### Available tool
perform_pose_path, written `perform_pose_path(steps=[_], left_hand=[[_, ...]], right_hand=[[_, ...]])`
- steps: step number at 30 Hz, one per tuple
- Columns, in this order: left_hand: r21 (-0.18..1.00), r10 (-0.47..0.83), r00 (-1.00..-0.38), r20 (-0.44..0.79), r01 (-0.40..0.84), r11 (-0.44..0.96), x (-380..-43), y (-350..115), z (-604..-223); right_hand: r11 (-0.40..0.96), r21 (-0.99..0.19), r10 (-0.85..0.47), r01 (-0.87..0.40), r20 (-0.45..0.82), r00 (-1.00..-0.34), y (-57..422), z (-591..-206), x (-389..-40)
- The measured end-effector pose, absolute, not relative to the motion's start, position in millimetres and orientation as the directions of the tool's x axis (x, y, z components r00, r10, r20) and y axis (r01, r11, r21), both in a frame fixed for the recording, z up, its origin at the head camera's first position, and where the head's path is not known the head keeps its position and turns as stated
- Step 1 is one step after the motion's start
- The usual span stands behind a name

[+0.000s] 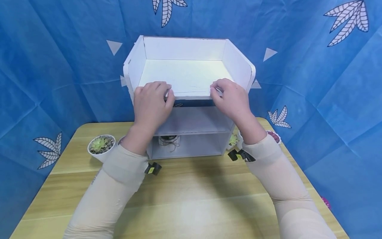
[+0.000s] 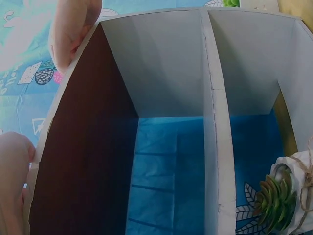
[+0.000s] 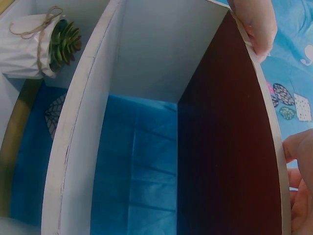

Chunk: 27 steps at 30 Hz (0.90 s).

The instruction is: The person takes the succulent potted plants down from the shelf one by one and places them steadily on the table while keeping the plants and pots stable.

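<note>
A white tabletop shelf (image 1: 185, 74) with raised back and sides stands on the table. My left hand (image 1: 152, 104) grips the left part of its top board's front edge, fingers over the edge and thumb toward the middle. On the right part of that edge, my right hand (image 1: 231, 98) holds on with bent fingers. Both wrist views show the board's dark brown underside (image 2: 88, 142) and the hands outside it; the fingertips are partly hidden. A succulent in a white pot tied with twine (image 3: 34, 44) sits in the lower compartment.
To the left is a green succulent in a white pot (image 1: 101, 146), with another pot partly behind the left arm. Small potted plants (image 1: 232, 141) stand right of the shelf, partly covered by the right arm. Blue patterned cloth (image 1: 59, 66) hangs behind the wooden table (image 1: 185, 199).
</note>
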State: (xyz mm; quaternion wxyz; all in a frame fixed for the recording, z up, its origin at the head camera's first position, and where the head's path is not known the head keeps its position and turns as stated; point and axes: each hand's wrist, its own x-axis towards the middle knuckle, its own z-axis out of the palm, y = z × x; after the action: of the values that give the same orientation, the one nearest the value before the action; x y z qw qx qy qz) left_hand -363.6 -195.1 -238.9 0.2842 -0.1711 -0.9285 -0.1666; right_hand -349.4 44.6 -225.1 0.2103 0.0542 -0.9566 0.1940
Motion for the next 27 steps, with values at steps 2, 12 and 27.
perform_pose_path(steps=[2,12,27], left_hand=[[0.218,0.223,-0.783,0.58,0.413,0.884,-363.4,-195.0,-238.5],[0.252,0.218,-0.785,0.58,0.428,0.868,-362.1,-195.5,-236.0],[0.266,0.234,-0.762,0.604,0.469,0.842,-354.5,-196.1,-233.6]], right_hand=[[0.918,-0.351,-0.021,-0.187,0.425,-0.905,44.9,-225.6,-349.6],[0.915,-0.354,-0.024,-0.193,0.431,-0.902,45.3,-226.0,-350.0],[0.918,-0.348,-0.019,-0.189,0.438,-0.899,45.6,-227.0,-350.9]])
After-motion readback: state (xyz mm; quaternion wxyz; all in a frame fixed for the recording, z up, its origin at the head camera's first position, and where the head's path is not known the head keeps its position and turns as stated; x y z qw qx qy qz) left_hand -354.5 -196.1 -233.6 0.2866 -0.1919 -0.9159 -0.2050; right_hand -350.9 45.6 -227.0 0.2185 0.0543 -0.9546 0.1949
